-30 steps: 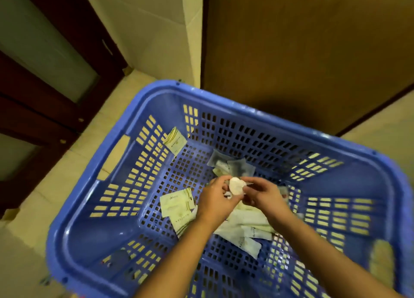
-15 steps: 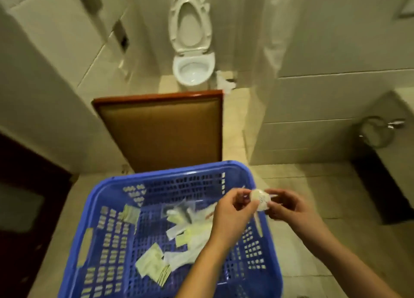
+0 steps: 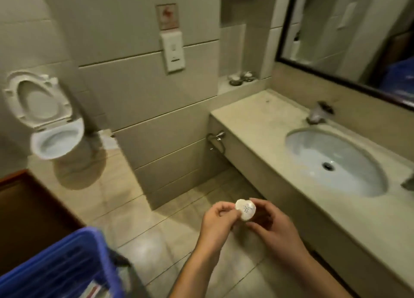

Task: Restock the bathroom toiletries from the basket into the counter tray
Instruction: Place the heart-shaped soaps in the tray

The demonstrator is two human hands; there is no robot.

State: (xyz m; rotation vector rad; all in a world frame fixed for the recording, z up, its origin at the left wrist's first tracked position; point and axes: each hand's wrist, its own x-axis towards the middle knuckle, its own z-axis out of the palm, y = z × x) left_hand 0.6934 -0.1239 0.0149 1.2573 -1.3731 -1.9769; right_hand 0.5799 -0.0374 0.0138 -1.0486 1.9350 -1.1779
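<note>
A small round white wrapped toiletry [image 3: 245, 209] with dark print sits between both hands over the floor tiles. My left hand [image 3: 215, 225] pinches its left edge. My right hand [image 3: 272, 225] cups it from the right with thumb and fingers curled round it. The blue plastic basket [image 3: 58, 268] shows only its rim and wall at the bottom left. Several small toiletry items [image 3: 240, 78] stand on a ledge at the far end of the counter [image 3: 268, 127]; whether they sit in a tray I cannot tell.
The beige counter holds an oval sink [image 3: 333, 161] with a tap [image 3: 318, 114] behind it, and a mirror [image 3: 349, 33] above. A toilet [image 3: 48, 123] with raised lid stands at the left. A brown wooden panel [image 3: 24, 217] lies beside the basket.
The view has swung up and right from the basket to the counter and sink. Both hands have carried the round toiletry out of the basket and away to the right.
</note>
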